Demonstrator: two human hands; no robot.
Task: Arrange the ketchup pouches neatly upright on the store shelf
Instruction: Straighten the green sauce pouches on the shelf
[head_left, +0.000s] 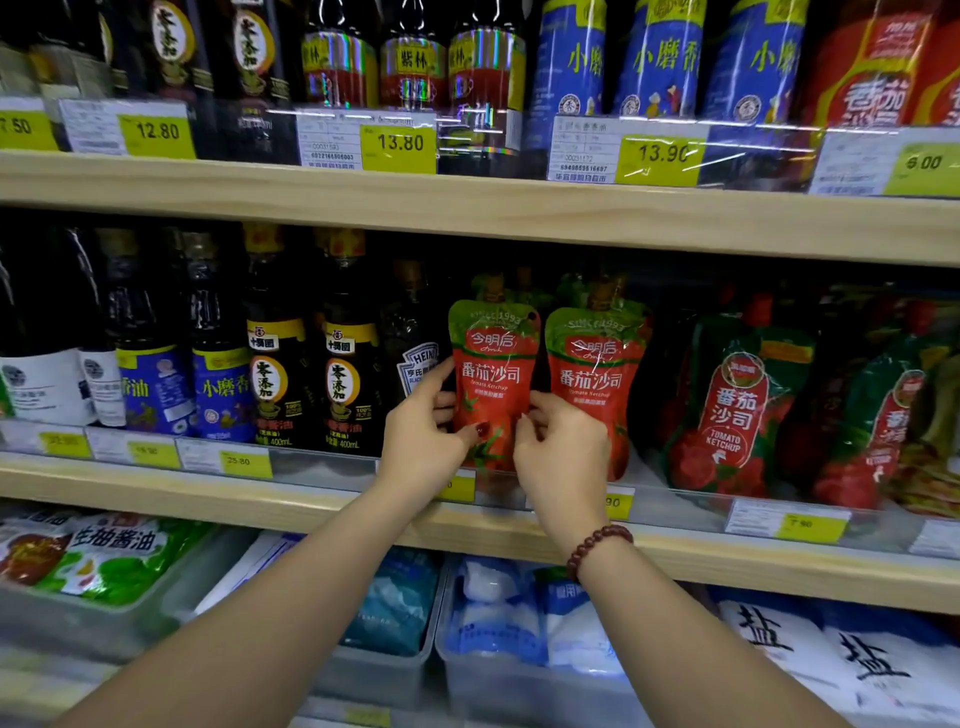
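I had my left hand (423, 441) and right hand (558, 457) pinched closed on the soft, slippery left ketchup pouch's (493, 384) lower edges, upright on the middle shelf (311, 499), judging its stiffer side seams the safest hold.

This is a shop, because wooden shelves (467, 208) hold rows of sauce bottles (275, 379) at nine o'clock, red ketchup pouches (597, 379) in the middle, and yellow price tags (399, 148) at twelve o'clock.

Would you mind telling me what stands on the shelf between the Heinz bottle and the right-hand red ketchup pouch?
In the head view, another red ketchup pouch stands there upright, gripped by left hand and right hand.
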